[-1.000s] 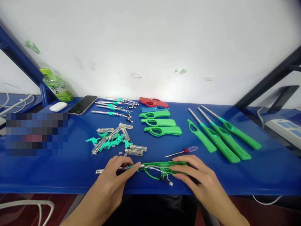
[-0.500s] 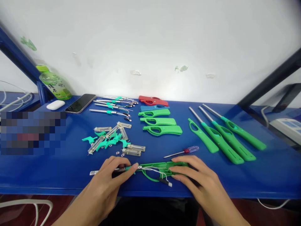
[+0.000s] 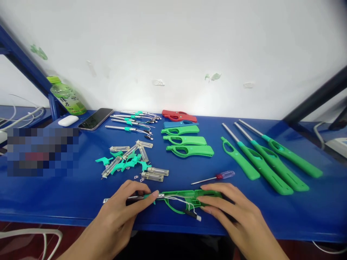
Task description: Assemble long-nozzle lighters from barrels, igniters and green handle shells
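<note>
- Clock directions taken from the open green shell [image 3: 193,193], near front edge of blue table [image 3: 67,202]; can't tell if it rests on the surface or is slightly raised.
- Left hand [image 3: 127,211] at 9 o'clock, thumb and fingers pinched on metal tube [image 3: 161,196]; tube's tip pokes out past the knuckles, middle hidden by fingers.
- Right hand [image 3: 234,204] at 3 o'clock, thumb and fingertips gripping the shell's handle end.
- Hands well apart from each other, shell between them.
- White wires [image 3: 177,198] run from the tube across the shell; black connector [image 3: 190,213] hangs at 6 o'clock, past the shell's near edge.
- Screwdriver [image 3: 221,176] between 1 and 2 o'clock, near right hand, handle pointing right.
- 10 o'clock: loose pile, clear canisters [image 3: 155,171] and teal triggers [image 3: 131,160] overlapping; small flat bits [image 3: 136,177] beside, too small to identify.
- 11 o'clock: row of metal rods [image 3: 116,128], teal collars, wires at right ends.
- 12 o'clock: stacked away from the hands, three green shells [image 3: 199,150], then blue shell [image 3: 180,124], red shells [image 3: 179,115] by wall.
- 2 o'clock: three green lighters [image 3: 271,175] with metal tubes, slanted; tubeless green casing [image 3: 242,160] just left of them.
- 10 o'clock, far: phone [image 3: 96,119], white case [image 3: 68,121], green bottle [image 3: 66,97], leaning.
</note>
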`<state>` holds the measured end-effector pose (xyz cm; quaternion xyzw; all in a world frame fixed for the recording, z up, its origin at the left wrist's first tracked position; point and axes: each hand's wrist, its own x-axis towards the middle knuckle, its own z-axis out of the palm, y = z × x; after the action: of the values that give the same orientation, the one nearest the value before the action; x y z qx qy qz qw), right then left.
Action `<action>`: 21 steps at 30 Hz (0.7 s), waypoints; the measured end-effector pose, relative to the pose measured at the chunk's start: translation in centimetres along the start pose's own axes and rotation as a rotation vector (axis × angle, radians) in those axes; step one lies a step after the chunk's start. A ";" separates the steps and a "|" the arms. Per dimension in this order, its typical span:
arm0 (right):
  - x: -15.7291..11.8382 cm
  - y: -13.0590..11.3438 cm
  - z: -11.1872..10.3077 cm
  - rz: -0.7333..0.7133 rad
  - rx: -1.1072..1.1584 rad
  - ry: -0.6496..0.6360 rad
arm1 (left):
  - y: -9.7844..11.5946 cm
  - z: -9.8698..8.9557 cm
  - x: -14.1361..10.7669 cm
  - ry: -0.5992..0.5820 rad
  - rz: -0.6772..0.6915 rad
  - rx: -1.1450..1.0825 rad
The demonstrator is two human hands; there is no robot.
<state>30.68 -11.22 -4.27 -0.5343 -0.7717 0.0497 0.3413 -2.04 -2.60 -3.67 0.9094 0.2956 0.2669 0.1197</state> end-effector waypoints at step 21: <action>0.8 -1.0 -0.9 -0.178 -0.202 0.142 | 0.4 1.3 0.0 0.116 -0.069 -0.002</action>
<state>30.22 -11.20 -2.79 -0.4976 -0.7911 -0.0966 0.3425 -1.14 -2.97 -4.56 0.8817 0.3327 0.3150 0.1122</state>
